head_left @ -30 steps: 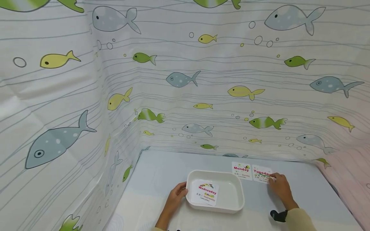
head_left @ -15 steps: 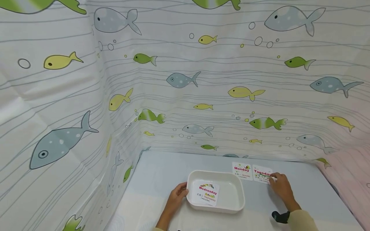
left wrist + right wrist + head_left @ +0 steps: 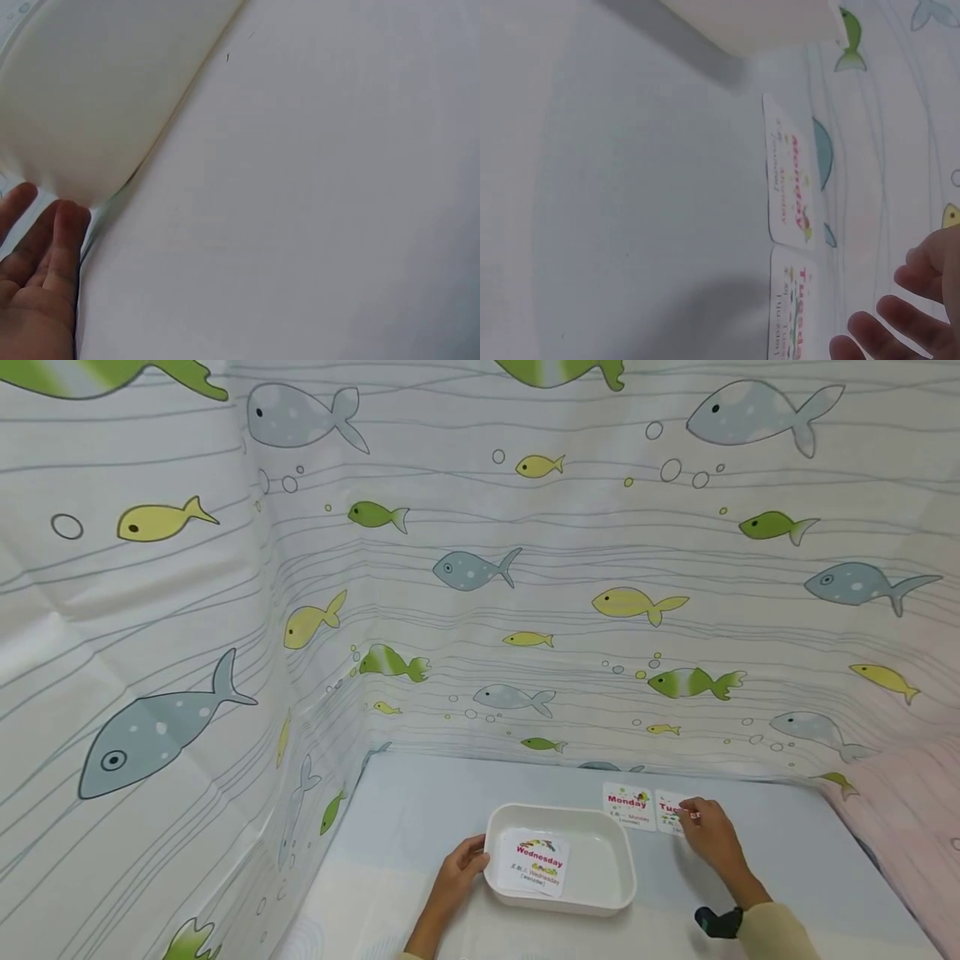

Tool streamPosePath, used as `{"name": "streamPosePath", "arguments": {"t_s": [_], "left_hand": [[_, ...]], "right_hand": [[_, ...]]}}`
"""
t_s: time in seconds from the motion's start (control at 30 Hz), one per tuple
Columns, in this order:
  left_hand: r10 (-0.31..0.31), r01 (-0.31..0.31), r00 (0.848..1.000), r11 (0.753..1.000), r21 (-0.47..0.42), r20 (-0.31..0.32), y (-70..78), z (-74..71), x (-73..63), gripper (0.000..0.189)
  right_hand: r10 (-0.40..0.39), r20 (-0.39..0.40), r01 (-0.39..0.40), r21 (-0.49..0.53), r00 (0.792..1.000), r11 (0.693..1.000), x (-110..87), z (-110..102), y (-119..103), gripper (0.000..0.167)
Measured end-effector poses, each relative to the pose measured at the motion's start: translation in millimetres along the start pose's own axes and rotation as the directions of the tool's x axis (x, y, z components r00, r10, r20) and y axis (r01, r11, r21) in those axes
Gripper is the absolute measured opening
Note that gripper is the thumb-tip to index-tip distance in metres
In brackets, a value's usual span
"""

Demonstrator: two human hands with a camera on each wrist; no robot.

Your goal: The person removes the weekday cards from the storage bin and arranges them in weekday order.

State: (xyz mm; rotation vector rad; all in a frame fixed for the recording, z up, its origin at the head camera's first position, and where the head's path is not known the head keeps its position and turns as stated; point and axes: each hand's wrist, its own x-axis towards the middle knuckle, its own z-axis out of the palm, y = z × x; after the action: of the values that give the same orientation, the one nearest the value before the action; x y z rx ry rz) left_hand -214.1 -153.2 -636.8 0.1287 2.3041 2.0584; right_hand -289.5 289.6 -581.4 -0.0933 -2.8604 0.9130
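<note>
A white tray [image 3: 592,906] stands on the table, with a card reading Wednesday [image 3: 534,862] at its left end; more card edge shows beneath that one. My left hand [image 3: 453,877] holds the tray's left end, fingertips against its outer wall in the left wrist view. Farther back, a Monday card [image 3: 628,807] and a Tuesday card [image 3: 667,821] lie side by side. Over the Tuesday card my right hand [image 3: 712,839] hovers and hides its right part. In the right wrist view the fingers [image 3: 870,330] are loosely bent, apart from the card, with nothing between them.
The table [image 3: 420,785] is covered by a pale cloth. Fish-printed curtains [image 3: 555,668] rise behind it and on the left, with a pinkish curtain [image 3: 907,802] at the right. A black device [image 3: 720,922] sits on the right wrist.
My right hand has come away from the Tuesday card's right edge and moved left over the card, covering more of its print. The left hand and the tray stay in place.
</note>
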Motion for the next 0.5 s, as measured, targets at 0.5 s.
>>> {"name": "streamPosePath", "arguments": {"t_s": [0.5], "left_hand": [[-0.008,0.008,1.0,1.0,-0.024,0.01,-5.7,-0.7,2.6,0.045]], "right_hand": [[0.009,0.084,-0.01,0.014,0.996,1.0,-3.8,6,-20,0.027]]}}
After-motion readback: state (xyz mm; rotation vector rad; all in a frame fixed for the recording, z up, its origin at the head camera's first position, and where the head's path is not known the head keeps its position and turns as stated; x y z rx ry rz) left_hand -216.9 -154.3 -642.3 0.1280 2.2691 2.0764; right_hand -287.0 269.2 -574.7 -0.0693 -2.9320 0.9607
